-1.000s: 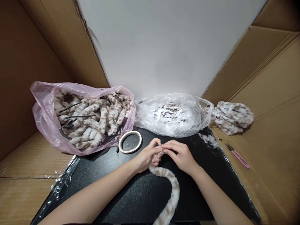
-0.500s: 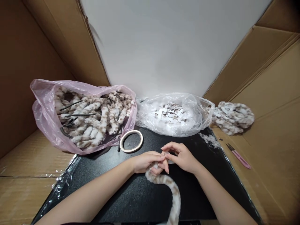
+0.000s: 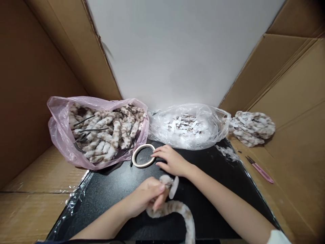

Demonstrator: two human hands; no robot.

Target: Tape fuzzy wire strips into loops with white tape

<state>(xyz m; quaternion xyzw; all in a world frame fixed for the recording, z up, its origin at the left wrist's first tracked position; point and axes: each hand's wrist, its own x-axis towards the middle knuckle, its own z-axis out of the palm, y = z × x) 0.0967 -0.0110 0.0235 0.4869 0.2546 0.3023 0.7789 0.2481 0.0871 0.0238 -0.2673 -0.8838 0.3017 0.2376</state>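
Observation:
My left hand (image 3: 149,196) is closed around one end of a plush tail (image 3: 186,215), furry white with light brown bands. Its far end curves down past the front edge of the black table. At the held end a flat white oval tag (image 3: 174,187) sticks out beside my fingers. My right hand (image 3: 171,159) reaches across to a roll of tape (image 3: 134,159), a thin cream-coloured ring lying on the table. Its fingers are spread, with the fingertips at the ring's right rim; whether they touch it I cannot tell.
Furry tails with dark rods fill a pink plastic bag (image 3: 59,135) at the left. A clear bag (image 3: 208,142) holds white tags. Further right are a bundle of furry tails (image 3: 254,128) and pink-handled snips (image 3: 264,173) on cardboard. Loose fluff (image 3: 228,153) lies near the table's right edge.
My right hand has left the tail's end and moved up and left to the tape roll. My left hand, still holding the tail, has come lower and nearer; the white tag now shows plainly.

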